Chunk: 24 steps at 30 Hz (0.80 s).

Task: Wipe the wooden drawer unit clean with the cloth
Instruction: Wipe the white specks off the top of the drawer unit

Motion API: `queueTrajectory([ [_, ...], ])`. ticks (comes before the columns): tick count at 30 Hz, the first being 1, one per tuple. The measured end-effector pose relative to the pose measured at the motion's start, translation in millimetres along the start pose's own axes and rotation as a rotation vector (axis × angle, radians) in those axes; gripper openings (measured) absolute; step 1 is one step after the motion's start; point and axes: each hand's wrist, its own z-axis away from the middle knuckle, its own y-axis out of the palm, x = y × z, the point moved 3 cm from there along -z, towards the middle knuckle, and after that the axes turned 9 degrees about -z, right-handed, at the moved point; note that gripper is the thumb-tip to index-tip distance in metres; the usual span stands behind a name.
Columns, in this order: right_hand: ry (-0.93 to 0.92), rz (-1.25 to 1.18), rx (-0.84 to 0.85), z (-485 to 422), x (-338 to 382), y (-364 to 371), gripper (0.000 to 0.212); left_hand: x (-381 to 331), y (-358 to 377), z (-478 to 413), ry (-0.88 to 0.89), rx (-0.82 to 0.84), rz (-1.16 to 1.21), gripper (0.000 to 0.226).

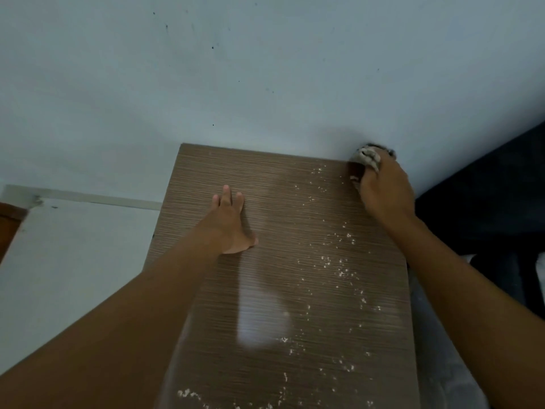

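The wooden drawer unit (289, 219) fills the middle of the head view, its brown grained top seen from above, with white crumbs scattered along its right side. My left hand (231, 222) lies flat on the top, fingers spread, holding nothing. At the far right corner of the top, against the wall, my right hand (383, 187) grips a bunched grey cloth (367, 156). Most of the cloth is hidden under my fingers.
A pale blue wall (265, 69) stands directly behind the unit. White floor (73, 261) lies to the left, with a brown wooden edge (8, 222) at the far left. Something dark (486, 202) sits close to the unit's right side.
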Motion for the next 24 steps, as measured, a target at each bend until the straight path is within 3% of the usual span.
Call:
queueTrajectory([
  [7, 0.014, 0.259, 0.058, 3, -7, 64, 0.054, 4, 0, 1, 0.028, 0.039, 0.032, 0.109],
  [11, -0.211, 0.376, 0.17, 7, -8, 69, 0.056, 5, 1, -1, 0.024, 0.043, 0.047, 0.108],
  [16, -0.399, 0.273, 0.383, 2, 5, 80, 0.055, 5, 2, -1, 0.024, 0.033, 0.049, 0.108],
  [24, -0.6, 0.151, 0.563, 27, 16, 91, 0.057, 5, 0, 0, 0.016, 0.032, 0.021, 0.107],
])
